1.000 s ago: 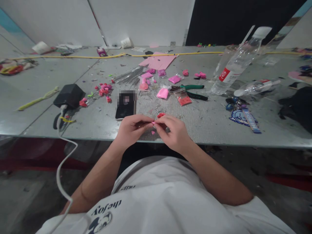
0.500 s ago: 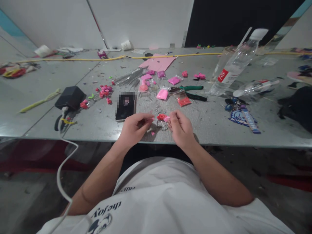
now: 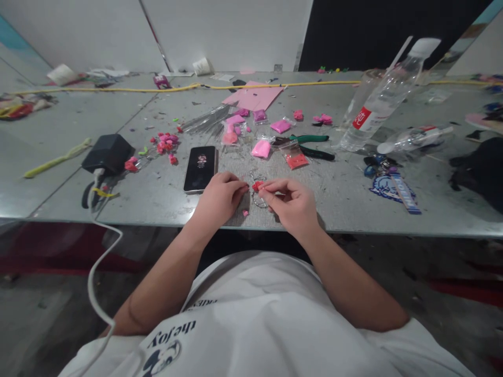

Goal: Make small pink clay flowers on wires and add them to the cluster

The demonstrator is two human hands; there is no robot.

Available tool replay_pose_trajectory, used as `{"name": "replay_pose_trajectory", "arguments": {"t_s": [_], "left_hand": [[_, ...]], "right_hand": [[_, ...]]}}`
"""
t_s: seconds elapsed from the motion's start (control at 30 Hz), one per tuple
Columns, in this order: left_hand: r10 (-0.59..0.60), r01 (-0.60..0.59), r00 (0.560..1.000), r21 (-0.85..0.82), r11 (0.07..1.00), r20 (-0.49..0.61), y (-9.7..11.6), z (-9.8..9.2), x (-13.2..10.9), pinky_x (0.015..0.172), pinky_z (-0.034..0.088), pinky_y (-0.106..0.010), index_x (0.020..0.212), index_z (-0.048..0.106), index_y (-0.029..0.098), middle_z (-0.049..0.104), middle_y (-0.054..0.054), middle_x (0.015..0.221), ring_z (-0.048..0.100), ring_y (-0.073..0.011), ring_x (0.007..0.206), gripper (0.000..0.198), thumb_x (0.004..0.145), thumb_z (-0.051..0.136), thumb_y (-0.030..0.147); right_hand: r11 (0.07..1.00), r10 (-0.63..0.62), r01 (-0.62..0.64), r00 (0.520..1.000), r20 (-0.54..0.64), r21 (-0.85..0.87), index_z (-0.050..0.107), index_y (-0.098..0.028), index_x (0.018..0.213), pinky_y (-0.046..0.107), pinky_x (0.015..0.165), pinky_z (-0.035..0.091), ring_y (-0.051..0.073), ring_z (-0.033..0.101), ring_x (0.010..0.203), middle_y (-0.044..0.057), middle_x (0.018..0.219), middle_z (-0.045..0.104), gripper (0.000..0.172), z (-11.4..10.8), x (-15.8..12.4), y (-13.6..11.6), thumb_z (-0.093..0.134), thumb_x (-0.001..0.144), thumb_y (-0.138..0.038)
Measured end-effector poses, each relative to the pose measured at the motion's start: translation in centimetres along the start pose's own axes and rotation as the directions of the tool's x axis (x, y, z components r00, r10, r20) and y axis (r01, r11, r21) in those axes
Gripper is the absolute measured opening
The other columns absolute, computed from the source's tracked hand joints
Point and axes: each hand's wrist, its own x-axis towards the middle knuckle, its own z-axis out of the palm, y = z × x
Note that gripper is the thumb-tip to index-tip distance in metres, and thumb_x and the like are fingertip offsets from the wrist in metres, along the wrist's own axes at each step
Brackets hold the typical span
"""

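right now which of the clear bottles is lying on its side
The bottle farther right lies flat on the table; the red-labelled bottle beside it stands with its white cap up.

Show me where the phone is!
In the head view, the phone lies flat on the table, just left of centre, just beyond the left hand.

Head camera looks down, close, onto table (image 3: pixel 353 204).
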Motion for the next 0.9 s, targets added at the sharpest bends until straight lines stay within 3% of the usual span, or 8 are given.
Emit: {"name": "replay_pose_trajectory", "arguments": {"t_s": [0.13,0.27,0.33,0.47,0.6,0.73,0.9], "left_hand": [[-0.027,0.024,0.998,-0.045,0.999,-0.055,0.6,-0.4,-0.1,0.086,0.055,-0.039,0.118,0.079,0.015,0.07,-0.013,0.106,0.066,-0.024,0.093,0.032,0.102,0.058,0.033],[-0.122,0.088,0.985,-0.249,0.964,-0.125,1.9,-1.6,-0.2,0.072,0.053,-0.03,0.111,0.08,0.015,0.073,-0.008,0.091,0.064,-0.0169,0.077,0.025,0.098,0.067,0.033],[-0.195,0.146,0.977,-0.403,0.903,-0.082,2.7,-2.2,-0.4,0.066,0.051,-0.027,0.101,0.081,0.016,0.075,-0.006,0.082,0.064,-0.0154,0.072,0.022,0.096,0.071,0.035],[-0.282,0.271,0.955,-0.673,0.688,0.096,4.4,-2.8,-0.7,0.056,0.05,-0.025,0.088,0.079,0.015,0.074,-0.004,0.074,0.064,-0.0137,0.063,0.025,0.092,0.077,0.04],[-0.316,0.354,0.928,-0.723,0.593,0.195,5.4,-3.2,-0.6,0.048,0.042,-0.022,0.081,0.078,0.015,0.067,-0.002,0.064,0.056,-0.0105,0.055,0.022,0.089,0.079,0.036],[-0.261,0.4,0.915,-0.787,0.47,0.309,5.9,-3.5,-0.2,0.044,0.036,-0.021,0.078,0.076,0.016,0.059,0.001,0.058,0.049,-0.0084,0.05,0.019,0.081,0.086,0.032],[-0.282,0.413,0.905,-0.813,0.411,0.318,6.2,-3.8,0.1,0.044,0.038,-0.02,0.078,0.076,0.016,0.059,0.001,0.057,0.05,-0.0082,0.049,0.016,0.083,0.082,0.03]], "right_hand": [[0.999,-0.042,0.042,0.999,-0.016,-0.019,0.076,-0.021,0.082,0.028,0.064,0.061,0.015,0.071,0.072,0.002,0.081,0.077,0.021,-0.1,0.0,-0.1,0.09,0.076,-0.035],[0.999,-0.029,0.031,0.999,0.036,-0.044,0.079,-0.022,0.084,0.027,0.057,0.056,0.012,0.063,0.059,-0.001,0.069,0.071,0.02,-0.3,0.0,-0.1,0.083,0.087,-0.041],[0.989,-0.107,0.114,0.991,0.078,-0.094,0.08,-0.023,0.09,0.028,0.06,0.056,0.013,0.065,0.061,0.0,0.073,0.073,0.016,-0.4,-0.2,-0.1,0.076,0.094,-0.039],[0.924,-0.326,0.344,0.937,0.129,-0.165,0.081,-0.027,0.106,0.035,0.078,0.062,0.018,0.075,0.089,0.004,0.102,0.08,0.012,-0.5,-0.8,-0.2,0.071,0.098,-0.026],[0.888,-0.431,0.434,0.901,0.058,-0.153,0.079,-0.029,0.096,0.035,0.075,0.062,0.018,0.074,0.083,0.001,0.09,0.079,0.009,-0.6,-1.1,-0.3,0.083,0.09,-0.023],[0.823,-0.535,0.546,0.838,0.108,-0.154,0.079,-0.029,0.096,0.031,0.063,0.059,0.016,0.069,0.077,0.001,0.09,0.073,0.013,-0.7,-0.9,-0.5,0.084,0.088,-0.02],[0.766,-0.584,0.605,0.796,0.16,-0.216,0.08,-0.03,0.103,0.035,0.072,0.063,0.018,0.072,0.086,0.003,0.095,0.075,0.013,-0.7,-1.0,-0.8,0.077,0.093,-0.022]]}}
